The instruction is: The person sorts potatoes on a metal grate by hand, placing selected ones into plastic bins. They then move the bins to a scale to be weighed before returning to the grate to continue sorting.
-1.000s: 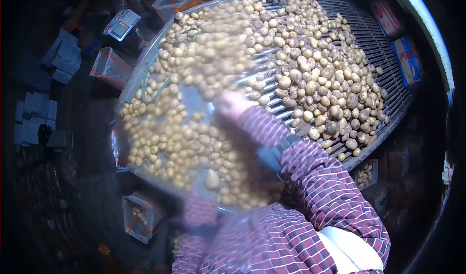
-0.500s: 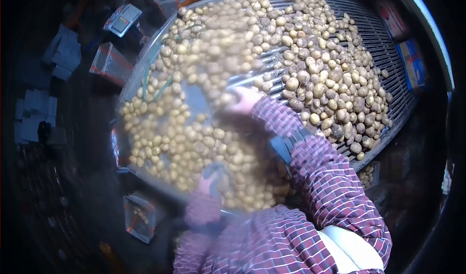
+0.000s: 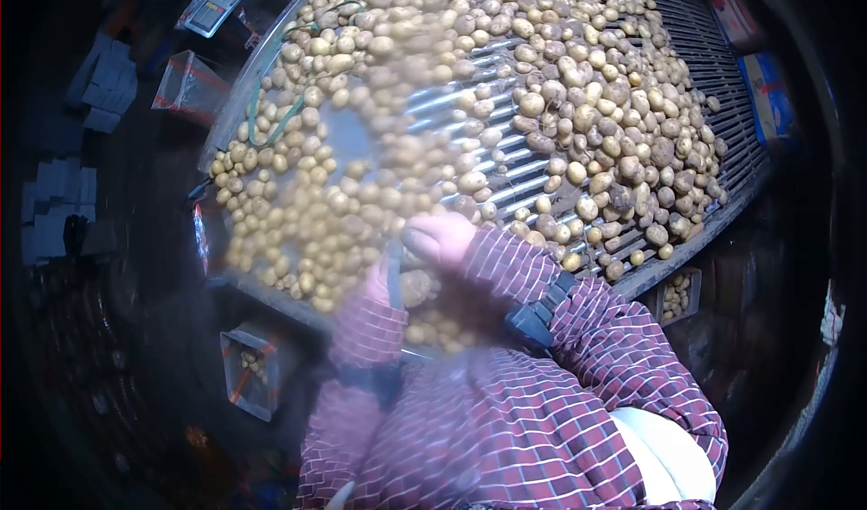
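Potatoes [image 3: 307, 208] lie spread over the left part of a sorting table, around both my hands. My right hand [image 3: 440, 237], in a plaid sleeve with a dark wrist strap, is closed with its fingers curled inward; I cannot tell what is in them. Just left of it, my left hand [image 3: 382, 280] is low over the potatoes, its fingers smeared and partly hidden by a haze on the lens. The two hands are close together, fingertips almost meeting. A larger potato [image 3: 415, 288] shows right below them.
A big heap of potatoes [image 3: 623, 122] covers the slatted grate [image 3: 510, 162] on the right. A green cord [image 3: 256, 113] loops near the left rim. Crates [image 3: 248, 370] stand below the table, with a scale [image 3: 215, 9] and white boxes [image 3: 63, 194] beyond the left side.
My right hand has come back toward my body and closer to my left hand. The view has shifted, so a person's hand at the far edge is out of sight.
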`<state>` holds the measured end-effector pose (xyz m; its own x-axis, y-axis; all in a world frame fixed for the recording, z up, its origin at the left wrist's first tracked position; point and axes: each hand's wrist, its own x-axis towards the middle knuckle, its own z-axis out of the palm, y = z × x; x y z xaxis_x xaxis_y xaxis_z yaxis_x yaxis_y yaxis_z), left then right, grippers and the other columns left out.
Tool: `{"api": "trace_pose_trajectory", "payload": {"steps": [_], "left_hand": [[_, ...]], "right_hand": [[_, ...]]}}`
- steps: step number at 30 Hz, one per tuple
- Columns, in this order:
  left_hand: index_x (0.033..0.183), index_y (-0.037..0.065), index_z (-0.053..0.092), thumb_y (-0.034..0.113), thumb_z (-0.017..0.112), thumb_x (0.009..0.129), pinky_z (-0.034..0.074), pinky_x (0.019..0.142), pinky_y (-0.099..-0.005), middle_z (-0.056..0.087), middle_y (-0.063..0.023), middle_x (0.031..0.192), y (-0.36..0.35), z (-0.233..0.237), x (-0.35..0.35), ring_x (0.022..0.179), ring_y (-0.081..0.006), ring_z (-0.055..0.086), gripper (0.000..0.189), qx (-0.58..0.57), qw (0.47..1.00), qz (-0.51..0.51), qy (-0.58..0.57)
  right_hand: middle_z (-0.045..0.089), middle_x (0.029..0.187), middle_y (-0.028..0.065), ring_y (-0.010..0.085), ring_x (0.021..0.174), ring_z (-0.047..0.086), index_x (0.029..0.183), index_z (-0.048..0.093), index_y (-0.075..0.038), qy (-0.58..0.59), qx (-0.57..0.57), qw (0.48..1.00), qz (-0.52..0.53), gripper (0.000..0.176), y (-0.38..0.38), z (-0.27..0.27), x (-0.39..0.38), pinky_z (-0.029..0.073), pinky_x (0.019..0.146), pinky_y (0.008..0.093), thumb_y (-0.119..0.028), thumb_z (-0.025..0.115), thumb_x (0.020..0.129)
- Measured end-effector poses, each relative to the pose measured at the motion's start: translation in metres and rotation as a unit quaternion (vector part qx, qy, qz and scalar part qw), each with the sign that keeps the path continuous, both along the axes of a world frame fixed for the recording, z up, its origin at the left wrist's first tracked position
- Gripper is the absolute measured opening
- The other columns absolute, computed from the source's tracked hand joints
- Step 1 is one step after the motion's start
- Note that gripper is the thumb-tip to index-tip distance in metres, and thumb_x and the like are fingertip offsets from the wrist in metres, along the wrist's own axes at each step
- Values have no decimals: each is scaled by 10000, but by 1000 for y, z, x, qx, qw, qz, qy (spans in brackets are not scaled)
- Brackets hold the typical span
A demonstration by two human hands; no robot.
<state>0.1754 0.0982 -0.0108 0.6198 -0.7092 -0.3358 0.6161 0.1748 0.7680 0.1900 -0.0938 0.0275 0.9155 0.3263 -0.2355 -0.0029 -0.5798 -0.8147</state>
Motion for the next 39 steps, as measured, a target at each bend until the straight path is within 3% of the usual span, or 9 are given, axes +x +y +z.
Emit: {"api": "trace_pose_trajectory", "payload": {"steps": [4,14,17,21,23,27,29,34,39], "left_hand": [[1264,2,539,333,600,940,561,837,-353,619,-141,1153,0,-3,-6,989,-225,636,467,36,998,-8,-54],[1319,46,512,493,533,952,597,665,-399,637,-127,1105,18,14,-5,837,-250,668,578,-37,944,191,268],[1467,107,355,376,519,978,579,727,-370,523,-144,1314,19,28,4,958,-244,640,582,108,956,152,228],[1507,133,249,248,625,944,578,792,-395,488,-148,1351,31,33,-15,1021,-261,621,686,-70,973,195,102],[1505,133,252,245,622,945,574,812,-393,483,-156,1356,36,35,-15,1037,-270,617,681,-77,975,185,98],[1502,117,258,380,646,910,562,804,-350,494,-166,1348,51,28,-25,1033,-275,621,755,-121,954,144,234],[1473,134,334,493,645,883,538,718,-293,538,-151,1283,49,58,-26,963,-244,624,757,-110,955,107,256],[1315,95,510,375,639,905,500,571,-273,616,-95,1121,67,47,-52,829,-186,616,513,2,944,246,220],[1222,92,552,300,691,883,471,484,-253,646,-82,1034,156,6,-130,769,-190,652,421,4,884,396,248]], "right_hand": [[675,1032,137,296,971,649,1033,679,-94,-82,43,994,58,225,-18,-72,4,513,849,400,-251,565,917],[684,1140,96,250,1104,607,1155,648,-137,-20,-469,883,-15,326,-9,-41,142,458,926,417,-349,544,929],[688,1141,114,278,1138,608,1133,676,-119,16,-408,913,-10,358,-7,-22,141,469,941,426,-328,636,845],[678,1134,128,285,1104,618,1204,624,-46,64,-195,978,-46,557,-26,-15,129,473,956,380,-429,691,805],[631,1162,191,298,1094,615,1216,596,-34,139,177,970,-95,477,-38,-35,118,490,954,359,-282,697,821],[638,1133,188,275,1056,623,1175,585,-32,-350,170,917,83,370,-25,-65,77,517,901,396,-187,651,846],[673,1019,155,267,936,652,1093,617,-54,269,376,878,-126,288,3,-15,44,540,829,375,-209,640,852],[681,979,99,202,942,643,1088,673,-55,21,129,991,-5,252,63,-19,-34,519,841,348,-201,640,885],[671,1044,175,325,958,636,1047,691,-91,163,85,976,114,273,71,-34,-82,506,846,414,-289,611,876]]}}
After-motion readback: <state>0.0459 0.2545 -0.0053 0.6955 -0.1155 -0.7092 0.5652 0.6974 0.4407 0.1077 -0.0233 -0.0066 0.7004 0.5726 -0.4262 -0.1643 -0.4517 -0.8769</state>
